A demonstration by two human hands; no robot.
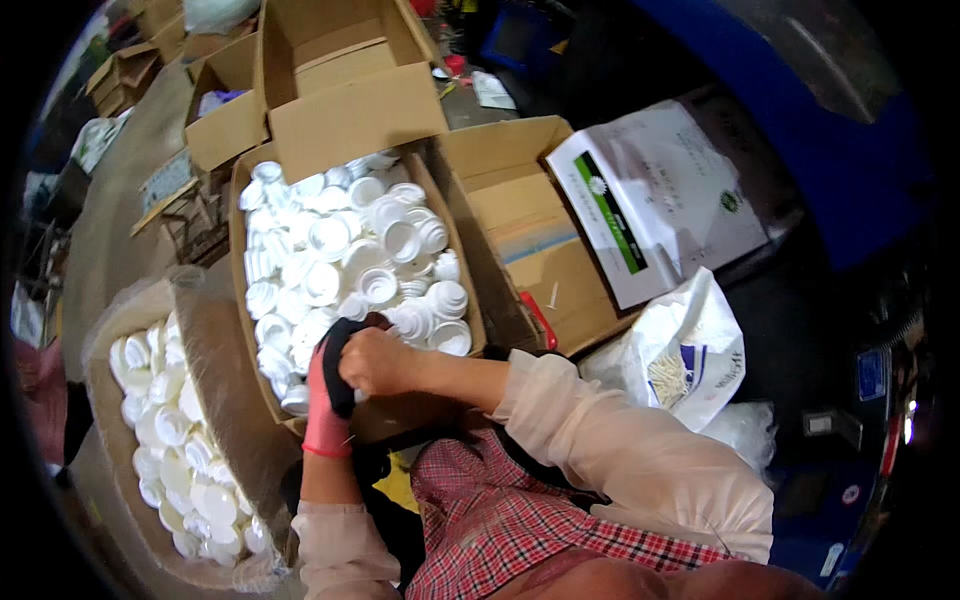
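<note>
Red checked clothing (500,530) comes nearest, before the carton (395,425). Over its near edge, the right hand (378,362) curls closed against the gloved left hand (326,385), whose grip I cannot tell; bumping the carton's heaped white caps (330,238) could spill some

I count one left hand (326,395), one right hand (378,362) mid-frame; two boxes (245,430) (390,420) of white pieces (325,283), left; one white bag (638,352), right of centre.
</note>
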